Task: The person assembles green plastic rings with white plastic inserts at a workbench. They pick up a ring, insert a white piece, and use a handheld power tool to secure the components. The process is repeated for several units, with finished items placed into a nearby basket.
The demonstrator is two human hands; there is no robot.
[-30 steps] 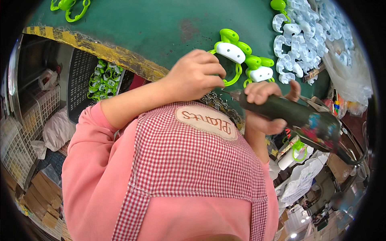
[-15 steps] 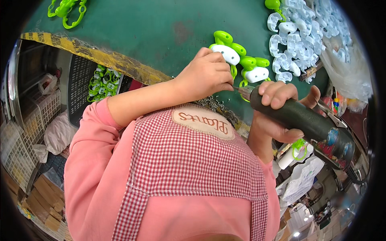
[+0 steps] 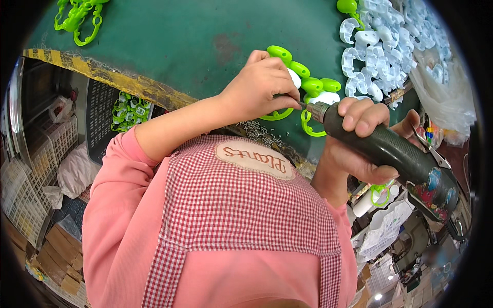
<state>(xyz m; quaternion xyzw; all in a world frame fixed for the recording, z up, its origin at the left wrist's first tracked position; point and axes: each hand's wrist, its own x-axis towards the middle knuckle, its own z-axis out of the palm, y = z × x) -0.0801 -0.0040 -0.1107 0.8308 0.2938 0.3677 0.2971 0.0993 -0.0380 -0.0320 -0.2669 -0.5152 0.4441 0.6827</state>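
My right hand (image 3: pixel 355 136) is wrapped round a dark electric screwdriver (image 3: pixel 398 149), its bit pointing left. My left hand (image 3: pixel 264 84) is closed in a pinch right by the bit tip; whatever is between its fingertips is too small to make out. Just beyond the fingers lie two bright green plastic pieces with white parts on them. One green-and-white piece (image 3: pixel 294 78) is partly hidden behind my left hand, and the other green-and-white piece (image 3: pixel 323 96) lies beside the screwdriver's nose. Small loose screws (image 3: pixel 259 131) are heaped at the table's near edge, below my left wrist.
The green table (image 3: pixel 169 46) has a worn yellow-and-black edge. Pale blue plastic parts (image 3: pixel 377 51) pile up at the far right beside a clear bag (image 3: pixel 447 92). More green pieces (image 3: pixel 79 20) lie far left. A dark crate (image 3: pixel 102 115) and finished-looking green parts (image 3: pixel 128 111) stand below the edge.
My left hand has shifted slightly up, covering more of the nearer white part. The screwdriver's tip has risen a little with it and stays at the left fingertips.
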